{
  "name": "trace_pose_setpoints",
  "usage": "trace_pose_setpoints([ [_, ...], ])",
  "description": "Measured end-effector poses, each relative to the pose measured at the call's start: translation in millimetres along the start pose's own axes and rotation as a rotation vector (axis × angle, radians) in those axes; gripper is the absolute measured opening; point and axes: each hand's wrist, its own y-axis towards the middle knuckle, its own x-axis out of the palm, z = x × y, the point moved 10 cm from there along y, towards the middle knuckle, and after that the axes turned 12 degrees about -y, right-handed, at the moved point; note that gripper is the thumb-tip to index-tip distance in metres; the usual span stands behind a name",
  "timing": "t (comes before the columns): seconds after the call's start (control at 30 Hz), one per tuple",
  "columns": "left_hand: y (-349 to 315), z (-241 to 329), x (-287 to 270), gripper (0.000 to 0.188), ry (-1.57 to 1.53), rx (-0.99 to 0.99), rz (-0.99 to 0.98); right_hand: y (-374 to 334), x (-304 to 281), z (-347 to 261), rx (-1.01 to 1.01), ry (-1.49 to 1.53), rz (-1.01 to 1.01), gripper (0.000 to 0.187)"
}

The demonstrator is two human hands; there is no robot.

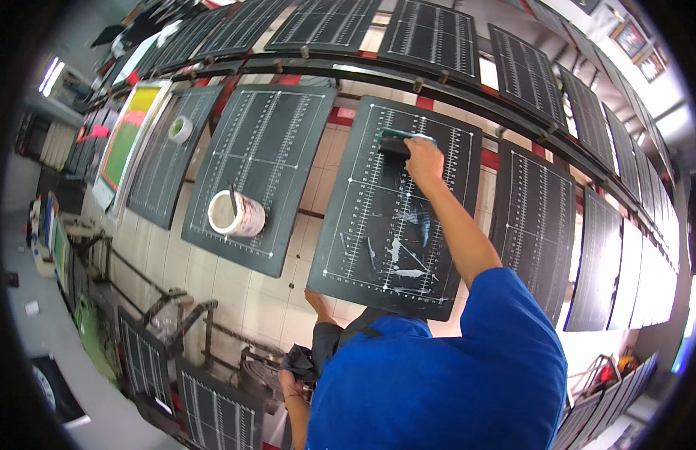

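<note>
My right hand (425, 160) is closed on a dark squeegee (394, 143) with a greenish edge. Its blade lies against the far part of a black printing board (336, 225) marked with white rulers and grid lines. Whitish wet-looking smears (408, 272) streak the near half of this board. Down by my left side, my left hand (290, 384) is closed around a crumpled black cloth (300, 363), away from the board. Part of the squeegee is covered by my right fingers.
A white, stained bucket (252, 216) with a stick in it stands on the neighbouring board (280, 176) to the left. Farther left, a tape roll (180, 130) rests on another board beside a coloured frame (125, 150). Metal rails (348, 71) and more boards run behind.
</note>
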Motion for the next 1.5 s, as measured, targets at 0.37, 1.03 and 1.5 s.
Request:
trace_pose_setpoints([
  [0.37,173.8,169.8,36.5,0.046,0.433,0.003,-0.223,-150.5,-65.6,-75.6,0.261,-0.086,-0.2,0.041],
  [1.03,225.8,184.4,-15.6,0.044,1.161,0.001,-0.179,-54.0,-17.3,-110.0,0.297,-0.087,-0.199,0.046],
  [1.5,239.2,139.5,64.1,0.03,0.887,-0.047,-0.249,-248.2,-100.1,-194.0,0.117,0.0,-0.279,0.064],
])
